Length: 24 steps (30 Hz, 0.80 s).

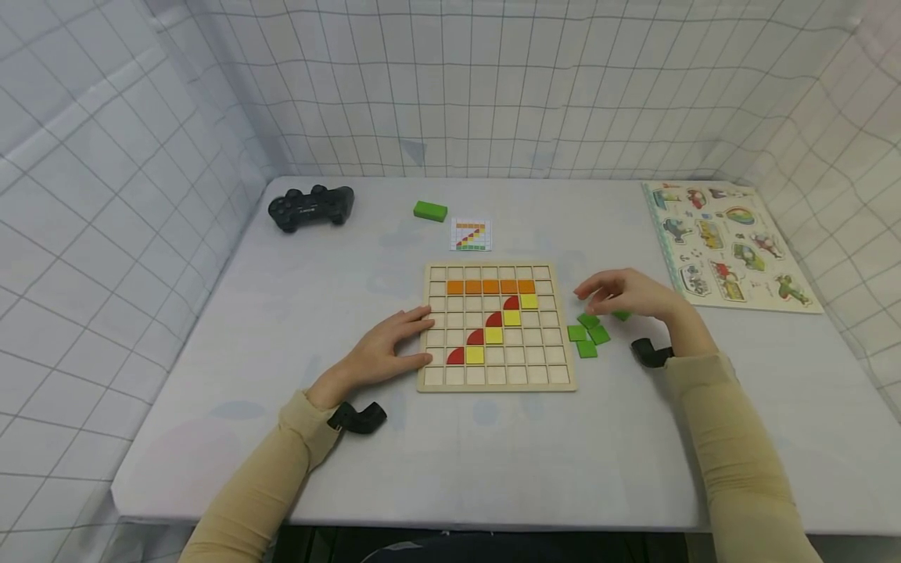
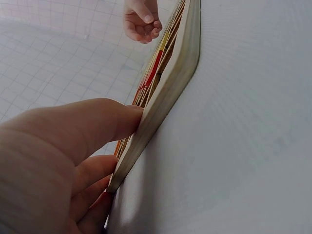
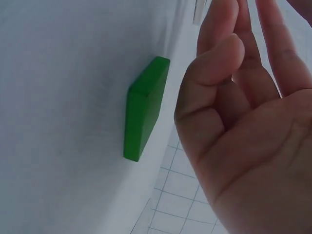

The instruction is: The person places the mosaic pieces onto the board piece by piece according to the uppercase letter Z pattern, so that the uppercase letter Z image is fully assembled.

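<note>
A wooden grid board (image 1: 535, 377) lies in the middle of the table, with orange squares (image 1: 490, 287) in a row and red quarter-circles (image 1: 475, 337) beside yellow squares (image 1: 494, 335) in a diagonal. My left hand (image 1: 380, 348) rests on the board's left edge; the left wrist view shows its thumb (image 2: 117, 119) and fingertips touching that edge. Over several green square tiles (image 1: 587, 349) right of the board hovers my right hand (image 1: 626, 293), fingers loosely bent. Nothing shows in its grasp. In the right wrist view one green tile (image 3: 146, 109) lies apart from the fingers.
Beyond the board lie a small pattern card (image 1: 471, 234) and a green block (image 1: 430, 210). A black game controller (image 1: 312, 207) sits at the back left. At the back right is a picture board (image 1: 732, 244). White grid-patterned cloth walls (image 1: 493, 94) border the table.
</note>
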Available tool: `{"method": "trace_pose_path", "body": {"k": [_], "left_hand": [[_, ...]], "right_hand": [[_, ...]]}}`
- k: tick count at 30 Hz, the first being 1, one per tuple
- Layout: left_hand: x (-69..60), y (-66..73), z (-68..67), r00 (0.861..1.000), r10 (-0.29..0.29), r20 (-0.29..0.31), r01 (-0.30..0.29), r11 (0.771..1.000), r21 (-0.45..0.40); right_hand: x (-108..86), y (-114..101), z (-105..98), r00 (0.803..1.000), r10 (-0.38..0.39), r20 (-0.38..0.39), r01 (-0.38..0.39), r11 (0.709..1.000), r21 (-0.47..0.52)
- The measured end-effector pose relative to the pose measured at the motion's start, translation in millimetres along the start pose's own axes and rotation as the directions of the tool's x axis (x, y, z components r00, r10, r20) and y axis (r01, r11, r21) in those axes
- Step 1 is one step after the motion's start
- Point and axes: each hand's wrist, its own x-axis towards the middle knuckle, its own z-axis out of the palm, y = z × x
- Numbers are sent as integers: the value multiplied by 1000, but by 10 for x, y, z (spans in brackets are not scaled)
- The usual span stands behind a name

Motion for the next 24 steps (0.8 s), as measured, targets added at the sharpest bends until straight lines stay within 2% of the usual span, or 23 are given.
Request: {"method": "trace_pose_path", "body": {"k": [16, 24], "left_hand": [[2, -6, 9, 1000, 3, 2, -3, 1000, 13], [-2, -17, 12, 1000, -2, 1, 2, 1000, 12]], "right_hand": [[-64, 129, 51, 1000, 12, -3, -12, 999, 45], [-41, 130, 60, 1000, 27, 4, -27, 1000, 14]]}}
